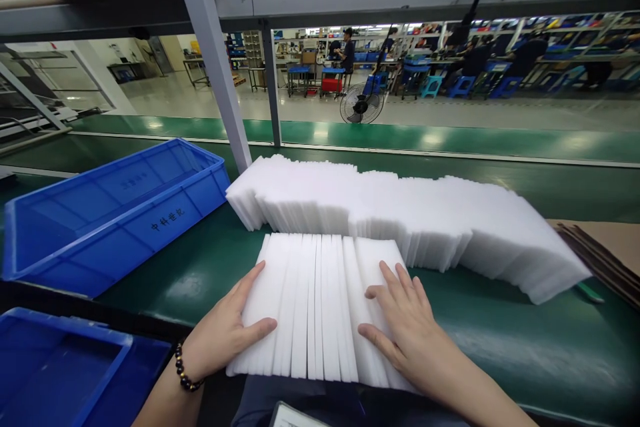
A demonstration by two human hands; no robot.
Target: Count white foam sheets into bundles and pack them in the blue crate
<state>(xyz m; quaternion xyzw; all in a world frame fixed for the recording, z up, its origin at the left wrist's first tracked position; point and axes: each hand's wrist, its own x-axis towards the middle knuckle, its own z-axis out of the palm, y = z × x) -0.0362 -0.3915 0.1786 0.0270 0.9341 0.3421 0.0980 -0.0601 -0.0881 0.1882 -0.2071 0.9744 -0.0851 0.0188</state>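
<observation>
A group of white foam sheets [315, 307] stands on edge side by side in front of me, with narrow gaps between some of them. My left hand [227, 320] holds the group's left side, its thumb lying over the foam and its fingers along the outer sheet. On the opposite side, my right hand [403, 320] presses its spread fingers and thumb against the slanting right-hand sheets. The group is held between both hands at the near edge of the green work surface [180, 280]. Just behind it runs a long, uneven row of similar white foam sheets [400, 207].
A blue bin [165, 220] stands at the left, with another blue bin [65, 367] lower and nearer. Brown cardboard pieces [610, 253] lie at the right by a green-handled item [590, 292]. A grey post [213, 53] rises behind; a fan [361, 105] and people are farther off.
</observation>
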